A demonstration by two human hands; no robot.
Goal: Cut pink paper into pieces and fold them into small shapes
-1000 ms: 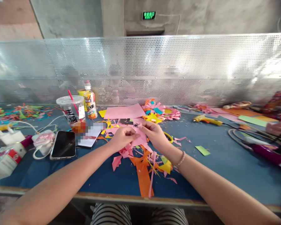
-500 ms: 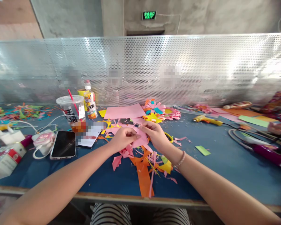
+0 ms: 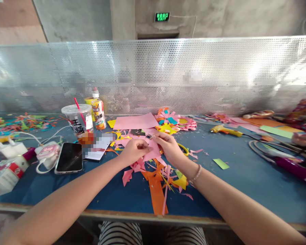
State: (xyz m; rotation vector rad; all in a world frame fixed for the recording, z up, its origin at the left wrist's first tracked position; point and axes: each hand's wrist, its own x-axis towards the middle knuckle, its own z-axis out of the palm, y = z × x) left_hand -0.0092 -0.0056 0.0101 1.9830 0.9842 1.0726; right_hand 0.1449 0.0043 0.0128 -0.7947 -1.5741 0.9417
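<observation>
My left hand [image 3: 133,149] and my right hand [image 3: 169,145] both pinch a small piece of pink paper [image 3: 153,152], held just above the blue table [image 3: 244,177]. Beneath the hands lies a pile of orange, pink and yellow paper scraps [image 3: 158,177]. A pink sheet [image 3: 134,121] lies flat beyond the hands, and finished paper flowers [image 3: 172,123] sit to its right. A bracelet circles my right wrist.
A phone [image 3: 69,157], a charger case with cable [image 3: 47,152], a plastic cup with a red straw [image 3: 77,120] and a bottle [image 3: 98,109] stand at left. A yellow glue gun [image 3: 225,130] and cords lie at right. A perforated metal screen [image 3: 219,71] backs the table.
My hands have shifted only slightly while working the pink paper; the fingers have closed a bit nearer each other. Nothing else on the table has moved.
</observation>
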